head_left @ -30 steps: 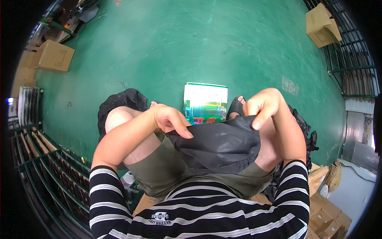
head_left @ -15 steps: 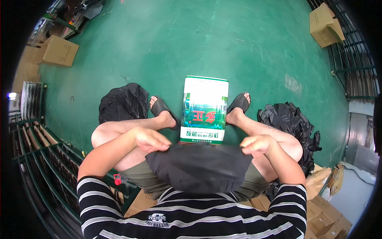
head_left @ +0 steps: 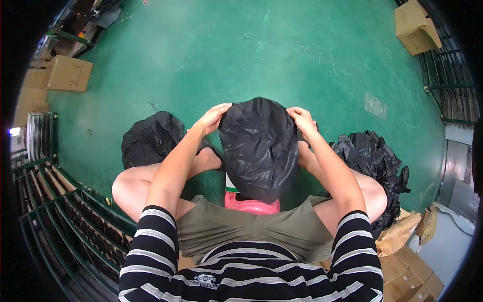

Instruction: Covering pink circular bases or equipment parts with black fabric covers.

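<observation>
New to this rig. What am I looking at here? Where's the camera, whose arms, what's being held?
One picture, from a wide fisheye camera worn on a person's head, looking down, so edges bend. The striped sleeves are that person's own arms; they sit on a pink stool over a green floor. The left hand and right hand grip the top edges of a black plastic bag, held up between the knees. More black bags lie at left and right. Cardboard boxes stand farther off.

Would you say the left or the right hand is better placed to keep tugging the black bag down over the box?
Probably neither: the left hand and right hand grip opposite top corners of the black bag evenly.
</observation>
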The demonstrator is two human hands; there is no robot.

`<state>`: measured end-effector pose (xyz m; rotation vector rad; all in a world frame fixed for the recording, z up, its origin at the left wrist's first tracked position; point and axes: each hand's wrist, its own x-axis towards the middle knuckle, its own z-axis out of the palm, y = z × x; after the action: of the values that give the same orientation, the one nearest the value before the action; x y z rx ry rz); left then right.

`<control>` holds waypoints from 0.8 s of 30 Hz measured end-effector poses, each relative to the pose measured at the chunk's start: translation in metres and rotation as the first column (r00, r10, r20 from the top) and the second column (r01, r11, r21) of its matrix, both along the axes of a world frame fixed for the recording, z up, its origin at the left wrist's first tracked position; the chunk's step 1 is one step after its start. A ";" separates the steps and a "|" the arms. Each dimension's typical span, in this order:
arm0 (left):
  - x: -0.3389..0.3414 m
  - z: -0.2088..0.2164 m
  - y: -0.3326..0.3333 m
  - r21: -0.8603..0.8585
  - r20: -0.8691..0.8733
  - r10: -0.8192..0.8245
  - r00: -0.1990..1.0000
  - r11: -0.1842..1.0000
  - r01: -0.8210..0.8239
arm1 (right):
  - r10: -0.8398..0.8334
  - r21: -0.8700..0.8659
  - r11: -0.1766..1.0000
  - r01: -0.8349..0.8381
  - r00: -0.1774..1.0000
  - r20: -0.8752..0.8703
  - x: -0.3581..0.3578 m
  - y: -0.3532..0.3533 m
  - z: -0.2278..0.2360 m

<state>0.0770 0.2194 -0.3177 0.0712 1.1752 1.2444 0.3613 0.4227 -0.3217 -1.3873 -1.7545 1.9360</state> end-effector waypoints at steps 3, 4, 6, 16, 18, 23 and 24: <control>-0.010 -0.016 0.020 -0.117 -0.101 -0.017 0.995 0.993 0.005 | -0.165 -0.003 0.986 0.165 0.984 -0.073 -0.021 0.008 -0.020; -0.013 -0.022 0.025 -0.155 -0.133 -0.005 0.991 0.988 -0.016 | -0.227 -0.044 0.974 0.224 0.971 -0.072 -0.026 0.010 -0.025; -0.015 -0.035 0.030 -0.190 -0.147 0.024 0.989 0.980 -0.052 | -0.293 -0.108 0.952 0.288 0.956 -0.036 -0.033 0.009 -0.039; -0.013 -0.085 0.020 -0.348 0.149 0.204 0.968 0.927 -0.142 | -0.426 -0.381 0.809 0.448 0.893 0.146 -0.007 -0.022 -0.094; -0.009 -0.082 0.004 -0.399 -0.084 0.220 0.972 0.886 -0.235 | -0.394 -0.336 0.825 0.454 0.889 0.233 0.004 -0.032 -0.083; 0.035 -0.064 -0.044 -0.357 -0.575 0.099 0.812 0.863 -0.357 | -0.487 -0.017 0.851 0.526 0.800 0.349 0.020 -0.070 -0.054; 0.044 -0.073 -0.052 -0.268 -0.614 0.095 0.783 0.908 -0.321 | -0.421 0.083 0.905 0.417 0.850 0.316 0.028 -0.076 -0.057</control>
<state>0.1213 0.1671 -0.3902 0.0537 1.9983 1.2142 0.3894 0.3463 -0.3782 -1.9856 -1.4060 1.5245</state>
